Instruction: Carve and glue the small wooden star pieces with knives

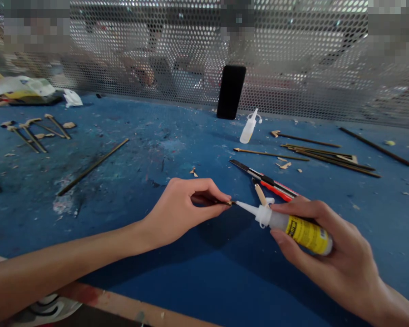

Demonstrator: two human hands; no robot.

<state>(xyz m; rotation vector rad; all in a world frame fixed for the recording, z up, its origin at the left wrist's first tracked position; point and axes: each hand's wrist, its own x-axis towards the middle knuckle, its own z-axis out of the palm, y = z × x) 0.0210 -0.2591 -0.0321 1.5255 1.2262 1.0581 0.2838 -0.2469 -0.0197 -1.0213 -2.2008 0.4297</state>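
Between thumb and forefinger, my left hand (184, 209) pinches a small, dark stick-like piece (229, 203) with a pale tan spot near its tip. Most of that piece is hidden by the fingers. My right hand (333, 254) is closed around a glue bottle (306, 234) with a yellow label, tilted almost level. Its long white nozzle points left, and the tip is at or very near the end of the piece. Just beyond the bottle lie a red and black utility knife (268, 180) and a short tan wooden bit (260, 195).
A second, white glue bottle (248, 129) stands upright near a black phone (231, 92) leaning on the perforated metal screen (150, 59). Several thin dark sticks (333, 159) lie to the right. Hammer-shaped stick pieces (34, 136) and a long stick (93, 167) are on the left.
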